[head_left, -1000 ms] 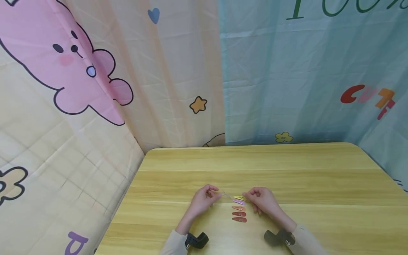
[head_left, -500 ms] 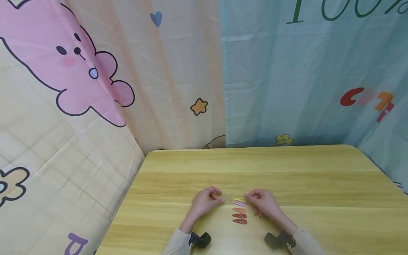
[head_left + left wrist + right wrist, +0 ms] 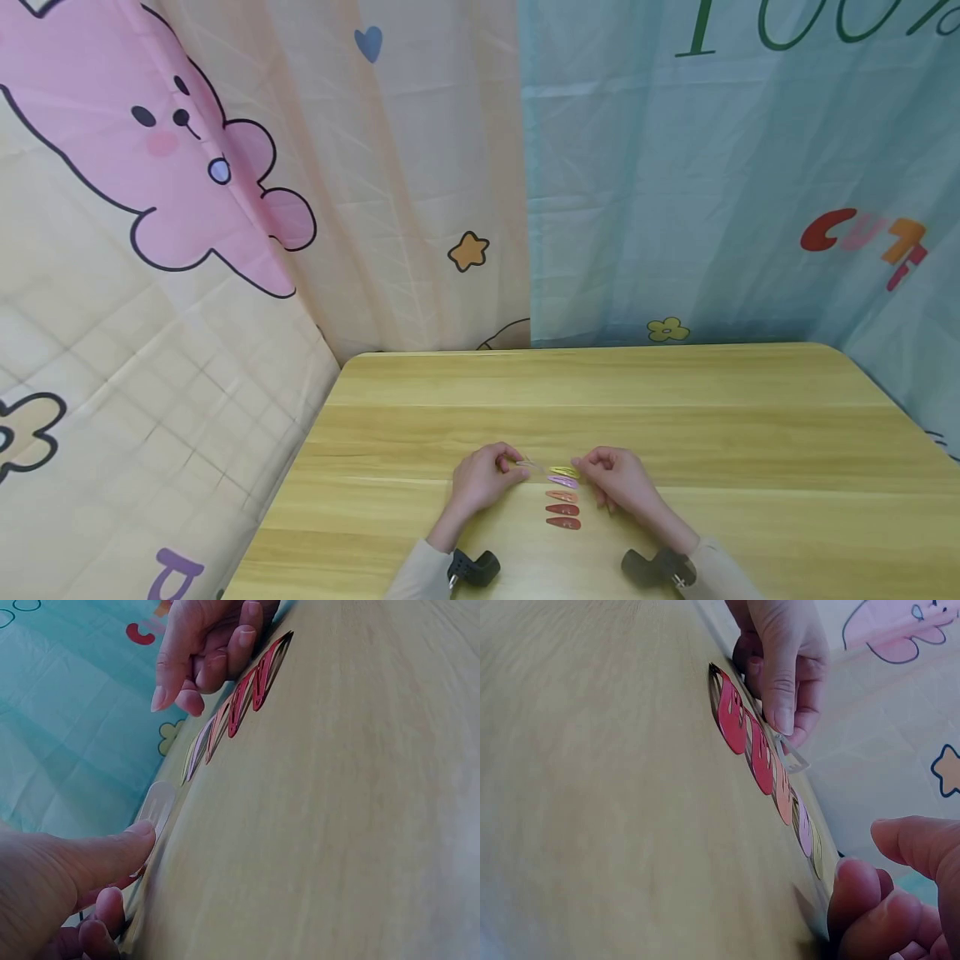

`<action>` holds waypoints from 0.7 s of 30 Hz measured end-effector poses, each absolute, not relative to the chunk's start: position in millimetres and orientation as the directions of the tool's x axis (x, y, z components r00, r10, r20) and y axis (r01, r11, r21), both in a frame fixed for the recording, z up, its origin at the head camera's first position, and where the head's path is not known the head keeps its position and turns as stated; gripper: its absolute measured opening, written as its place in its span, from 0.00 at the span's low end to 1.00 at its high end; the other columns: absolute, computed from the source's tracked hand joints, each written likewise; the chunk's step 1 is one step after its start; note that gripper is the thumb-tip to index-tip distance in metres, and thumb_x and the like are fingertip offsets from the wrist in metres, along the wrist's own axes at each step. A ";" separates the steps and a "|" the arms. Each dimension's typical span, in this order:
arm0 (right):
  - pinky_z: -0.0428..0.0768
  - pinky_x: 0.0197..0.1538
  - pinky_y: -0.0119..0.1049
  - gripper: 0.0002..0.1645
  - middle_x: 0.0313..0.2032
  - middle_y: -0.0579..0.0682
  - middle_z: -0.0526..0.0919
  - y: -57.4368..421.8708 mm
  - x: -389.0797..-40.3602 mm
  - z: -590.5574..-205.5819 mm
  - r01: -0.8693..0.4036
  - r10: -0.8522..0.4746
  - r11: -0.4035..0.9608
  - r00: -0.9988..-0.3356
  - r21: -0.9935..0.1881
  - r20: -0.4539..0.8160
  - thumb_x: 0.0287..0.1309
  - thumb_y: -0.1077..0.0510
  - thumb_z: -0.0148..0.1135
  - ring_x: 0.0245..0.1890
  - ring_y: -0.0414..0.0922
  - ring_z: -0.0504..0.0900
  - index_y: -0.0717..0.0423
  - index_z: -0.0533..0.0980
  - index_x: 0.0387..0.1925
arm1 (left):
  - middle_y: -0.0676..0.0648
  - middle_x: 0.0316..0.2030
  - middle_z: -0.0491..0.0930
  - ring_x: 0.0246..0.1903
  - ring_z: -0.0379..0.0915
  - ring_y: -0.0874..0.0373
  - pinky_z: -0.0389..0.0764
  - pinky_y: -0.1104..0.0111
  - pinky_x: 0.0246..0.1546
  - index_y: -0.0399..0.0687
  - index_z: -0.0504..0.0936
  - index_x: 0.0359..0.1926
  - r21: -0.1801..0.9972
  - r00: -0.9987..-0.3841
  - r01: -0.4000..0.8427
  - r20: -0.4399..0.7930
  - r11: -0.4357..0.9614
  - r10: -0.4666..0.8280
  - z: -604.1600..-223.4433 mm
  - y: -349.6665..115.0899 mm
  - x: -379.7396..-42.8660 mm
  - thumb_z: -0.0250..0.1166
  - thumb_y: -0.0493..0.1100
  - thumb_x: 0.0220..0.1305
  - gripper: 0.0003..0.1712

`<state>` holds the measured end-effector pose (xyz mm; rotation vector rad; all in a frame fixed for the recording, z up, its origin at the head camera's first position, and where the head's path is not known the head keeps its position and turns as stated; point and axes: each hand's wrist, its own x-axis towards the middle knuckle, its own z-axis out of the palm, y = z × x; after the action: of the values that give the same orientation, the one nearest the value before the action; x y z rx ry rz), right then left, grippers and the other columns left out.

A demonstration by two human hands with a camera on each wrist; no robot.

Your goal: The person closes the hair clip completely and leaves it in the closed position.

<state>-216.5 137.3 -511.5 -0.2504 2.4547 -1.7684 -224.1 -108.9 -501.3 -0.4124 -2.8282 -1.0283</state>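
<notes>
My left hand (image 3: 483,479) pinches a whitish snap hair clip (image 3: 157,804) between thumb and fingers, just off the left side of a row of hair clips. In the head view the row runs toward me on the table: a yellow clip (image 3: 564,472) farthest, then a purple clip (image 3: 562,482), an orange clip (image 3: 561,496) and two red clips, the nearest red clip (image 3: 563,523) closing the row. My right hand (image 3: 618,479) is at the right end of the yellow clip. Its thumb (image 3: 911,840) and fingers stand apart in the right wrist view, holding nothing.
The wooden table (image 3: 750,417) reaches back to a printed curtain (image 3: 420,167) behind and at the left. Each wrist wears a dark camera mount, the left mount (image 3: 474,568) and the right mount (image 3: 656,567) near the table's front.
My left hand has shifted slightly to the right with the whitish hair clip, closer to the row. The head view has tilted a little. The row and my right hand stay about the same.
</notes>
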 end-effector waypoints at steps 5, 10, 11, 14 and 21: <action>0.66 0.09 0.31 0.21 0.11 0.51 0.72 136.8 -215.8 -510.8 -0.066 -0.194 0.310 -0.981 -0.948 0.005 0.58 0.46 0.64 0.05 0.39 0.66 0.62 0.77 0.30 | 0.64 0.20 0.69 0.18 0.62 0.68 0.64 0.70 0.23 0.57 0.82 0.31 0.599 -0.962 0.273 0.194 0.753 0.195 -501.7 -108.9 -223.6 0.70 0.56 0.54 0.11; 0.65 0.09 0.30 0.20 0.10 0.51 0.72 136.1 -216.0 -510.1 -0.059 -0.195 0.307 -0.981 -0.950 -0.003 0.58 0.46 0.64 0.06 0.38 0.65 0.62 0.77 0.30 | 0.64 0.20 0.69 0.19 0.63 0.68 0.64 0.70 0.23 0.59 0.81 0.27 0.586 -0.962 0.270 0.201 0.764 0.185 -501.7 -109.5 -224.1 0.70 0.56 0.54 0.10; 0.65 0.09 0.30 0.20 0.10 0.51 0.72 136.1 -216.2 -510.0 -0.058 -0.194 0.306 -0.981 -0.950 -0.003 0.58 0.46 0.64 0.06 0.38 0.65 0.62 0.77 0.30 | 0.64 0.20 0.69 0.19 0.63 0.68 0.64 0.70 0.23 0.59 0.81 0.27 0.585 -0.961 0.271 0.204 0.765 0.185 -501.6 -109.4 -223.9 0.70 0.56 0.54 0.10; 0.65 0.09 0.30 0.20 0.10 0.51 0.71 136.5 -216.6 -509.6 -0.059 -0.189 0.304 -0.982 -0.951 0.001 0.58 0.46 0.64 0.05 0.39 0.66 0.61 0.77 0.30 | 0.64 0.20 0.68 0.19 0.63 0.68 0.64 0.70 0.23 0.59 0.80 0.26 0.579 -0.960 0.275 0.214 0.767 0.183 -501.5 -108.9 -223.9 0.70 0.55 0.54 0.10; 0.64 0.10 0.29 0.21 0.10 0.51 0.71 137.6 -216.7 -510.5 -0.053 -0.187 0.312 -0.982 -0.949 -0.007 0.58 0.45 0.64 0.05 0.38 0.65 0.61 0.77 0.30 | 0.64 0.20 0.68 0.19 0.62 0.68 0.64 0.71 0.22 0.59 0.79 0.25 0.568 -0.955 0.284 0.237 0.772 0.177 -504.2 -107.0 -222.0 0.70 0.54 0.54 0.10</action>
<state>-216.7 137.6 -510.5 -0.2253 2.4486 -1.7640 -222.0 -107.0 -504.2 -0.3667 -2.7960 -0.9371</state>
